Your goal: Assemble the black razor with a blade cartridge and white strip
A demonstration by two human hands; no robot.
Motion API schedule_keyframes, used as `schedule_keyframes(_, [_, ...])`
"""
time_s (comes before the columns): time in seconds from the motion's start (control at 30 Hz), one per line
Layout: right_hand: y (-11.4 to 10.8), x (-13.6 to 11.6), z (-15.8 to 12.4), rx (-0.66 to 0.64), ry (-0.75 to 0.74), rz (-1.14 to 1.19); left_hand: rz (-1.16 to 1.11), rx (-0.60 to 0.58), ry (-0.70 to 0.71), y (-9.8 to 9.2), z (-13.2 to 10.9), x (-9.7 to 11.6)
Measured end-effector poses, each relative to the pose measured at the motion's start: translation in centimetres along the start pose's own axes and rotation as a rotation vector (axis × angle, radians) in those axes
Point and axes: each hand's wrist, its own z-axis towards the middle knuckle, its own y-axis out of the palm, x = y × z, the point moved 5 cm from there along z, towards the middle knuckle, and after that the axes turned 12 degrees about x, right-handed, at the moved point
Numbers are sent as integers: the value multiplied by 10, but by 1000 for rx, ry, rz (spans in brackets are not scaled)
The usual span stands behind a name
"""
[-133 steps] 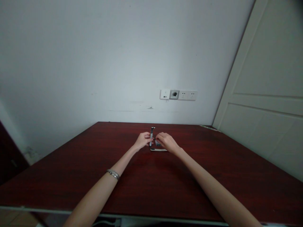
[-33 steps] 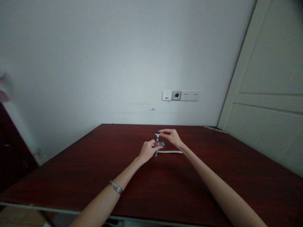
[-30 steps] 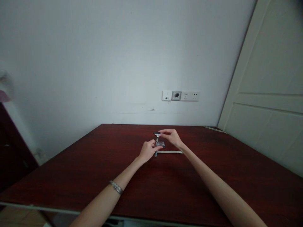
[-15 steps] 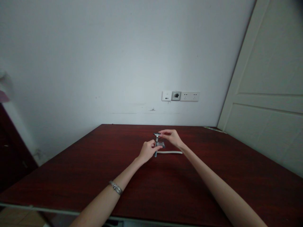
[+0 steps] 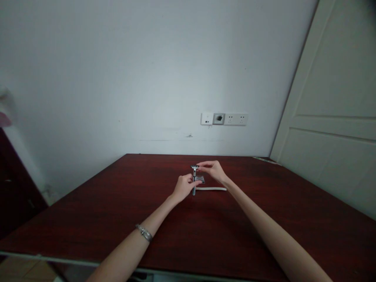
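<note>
A T-shaped razor stands upright, its dark head on top and its handle pointing down. My left hand is closed round the middle of the handle, with the thumb across it. My right hand pinches the right end of the razor's head between thumb and fingertips. Just behind the left thumb lies a small clear plastic case, partly covered by that thumb; its contents are too small to tell. A thin white strip or rod lies on the table to the right of the handle's lower end.
The dark red wooden table reaches back to a pale wall. Sockets and switches sit on the wall above its rear edge. A pale panelled door or cabinet borders the right side.
Almost nothing differs. Both hands keep the same hold on the razor, which looks very slightly straighter now.
</note>
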Motion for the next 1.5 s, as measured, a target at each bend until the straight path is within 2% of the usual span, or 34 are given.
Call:
schedule_keyframes(0.57, [5, -6, -4, -24, 19, 31, 23, -3, 25, 0, 1, 3])
schedule_keyframes(1.2, [6, -17, -7, -2, -40, -29, 95, 59, 29, 0, 2, 4])
schedule_keyframes(1.5, [6, -12, -6, 14, -79, -30, 76, 77, -5, -1, 1, 5])
